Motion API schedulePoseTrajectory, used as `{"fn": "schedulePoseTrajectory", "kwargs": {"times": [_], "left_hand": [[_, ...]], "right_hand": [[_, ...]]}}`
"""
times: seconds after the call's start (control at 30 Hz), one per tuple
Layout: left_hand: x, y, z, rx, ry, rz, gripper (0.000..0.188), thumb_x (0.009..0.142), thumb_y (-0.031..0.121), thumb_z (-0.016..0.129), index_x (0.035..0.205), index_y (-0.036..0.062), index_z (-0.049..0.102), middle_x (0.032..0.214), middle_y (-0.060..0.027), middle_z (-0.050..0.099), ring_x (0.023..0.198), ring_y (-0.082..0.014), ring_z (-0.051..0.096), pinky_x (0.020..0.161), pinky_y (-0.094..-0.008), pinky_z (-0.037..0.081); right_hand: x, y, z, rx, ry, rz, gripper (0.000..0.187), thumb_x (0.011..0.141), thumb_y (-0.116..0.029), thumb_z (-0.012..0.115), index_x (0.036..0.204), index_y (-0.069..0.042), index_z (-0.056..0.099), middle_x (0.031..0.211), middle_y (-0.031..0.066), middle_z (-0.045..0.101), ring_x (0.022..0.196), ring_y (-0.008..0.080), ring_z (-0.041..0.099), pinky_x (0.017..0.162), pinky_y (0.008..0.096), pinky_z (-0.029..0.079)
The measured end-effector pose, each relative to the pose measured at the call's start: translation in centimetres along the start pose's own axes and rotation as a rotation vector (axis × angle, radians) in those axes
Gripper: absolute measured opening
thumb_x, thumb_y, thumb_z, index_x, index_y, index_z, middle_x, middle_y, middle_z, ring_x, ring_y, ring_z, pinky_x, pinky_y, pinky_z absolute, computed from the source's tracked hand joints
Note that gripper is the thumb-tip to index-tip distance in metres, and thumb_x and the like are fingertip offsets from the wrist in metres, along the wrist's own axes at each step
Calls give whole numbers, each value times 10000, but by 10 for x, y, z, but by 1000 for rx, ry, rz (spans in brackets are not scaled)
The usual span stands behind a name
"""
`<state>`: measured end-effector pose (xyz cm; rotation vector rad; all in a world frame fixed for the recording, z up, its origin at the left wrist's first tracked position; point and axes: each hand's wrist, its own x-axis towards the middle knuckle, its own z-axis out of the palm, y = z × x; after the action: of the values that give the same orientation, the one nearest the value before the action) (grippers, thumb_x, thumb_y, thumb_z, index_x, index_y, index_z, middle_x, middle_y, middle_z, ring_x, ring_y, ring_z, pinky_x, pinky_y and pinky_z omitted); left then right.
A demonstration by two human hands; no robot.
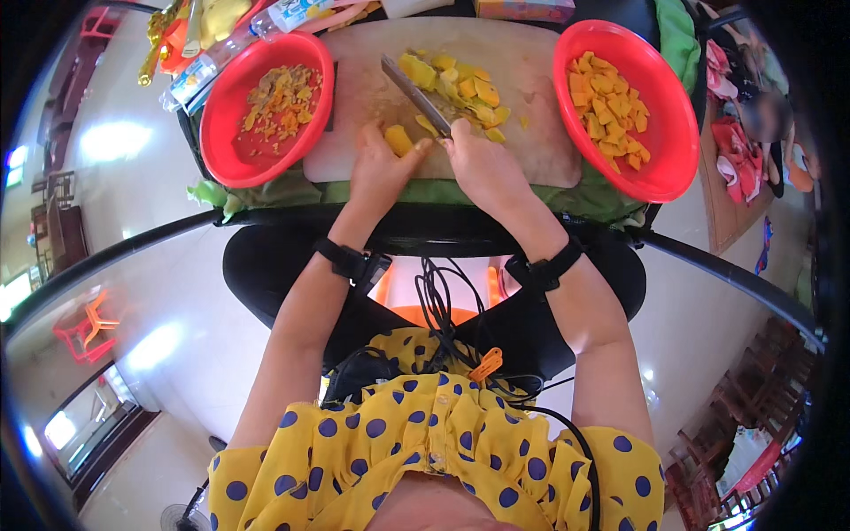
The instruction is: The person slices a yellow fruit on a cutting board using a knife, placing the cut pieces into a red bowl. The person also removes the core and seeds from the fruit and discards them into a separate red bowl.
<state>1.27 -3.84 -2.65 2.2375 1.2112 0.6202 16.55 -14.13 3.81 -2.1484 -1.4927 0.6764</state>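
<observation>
My right hand [482, 164] is closed round the handle of a kitchen knife [416, 96], whose blade slants up and left over the cutting board [354, 66]. Between the fingers and thumb of my left hand [381, 164] is a piece of orange-yellow pumpkin [398, 140], held low on the board just left of the knife. Beyond the blade lies a heap of yellow-green peelings [478, 108] with some orange pieces among them. On the right, a red basin [660, 168] holds cut pumpkin chunks [606, 102]. Another red basin [217, 133] on the left contains seeds and stringy pulp [283, 97].
Clear plastic bottles [190, 80] lie beyond the left basin, near a yellow bag [221, 22]. A colourful box [524, 9] stands at the far edge. Black cables [434, 292] hang between my knees. Another person [766, 119] is on a mat at the far right.
</observation>
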Motion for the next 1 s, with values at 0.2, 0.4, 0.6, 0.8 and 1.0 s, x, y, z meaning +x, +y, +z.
{"fn": "schedulePoseTrajectory", "kwargs": {"times": [0.2,0.4,0.6,0.8,1.0], "left_hand": [[15,-21,-15,-643,-411,-461,459,834,226,660,1227,17,548,1056,-132,649,934,-219,652,718,-370,544],[19,-10,-34,-1358,-473,-610,367,917,238,542,1226,40,538,1036,-84,633,802,-184,618,617,-317,514],[17,-3,-26,-976,-379,-575,435,964,298,547,1274,-5,514,942,-85,627,673,-164,587,561,-290,484],[22,-8,-29,-824,-442,-572,574,981,425,590,1311,-34,494,971,-108,623,627,-151,578,531,-267,483],[18,-22,-19,-846,-308,-446,509,1002,294,603,1341,-60,463,1126,-143,620,840,-177,664,742,-294,573]], "right_hand": [[-15,-8,-21,11,41,-24,269,1012,-251,493,975,11,444,683,250,637,677,451,658,589,552,509],[-23,-14,-32,56,46,-29,262,1016,-247,490,982,6,431,671,246,633,662,453,656,577,553,512],[-24,-14,-29,15,63,-41,257,1018,-245,485,977,2,429,676,247,633,690,455,660,597,560,509],[-27,-14,-25,8,32,-61,257,1021,-249,478,977,-1,429,694,254,638,705,465,658,618,566,510],[-27,-19,-20,33,-37,-1,243,1023,-234,461,976,2,430,710,269,642,720,472,657,631,577,508]]}}
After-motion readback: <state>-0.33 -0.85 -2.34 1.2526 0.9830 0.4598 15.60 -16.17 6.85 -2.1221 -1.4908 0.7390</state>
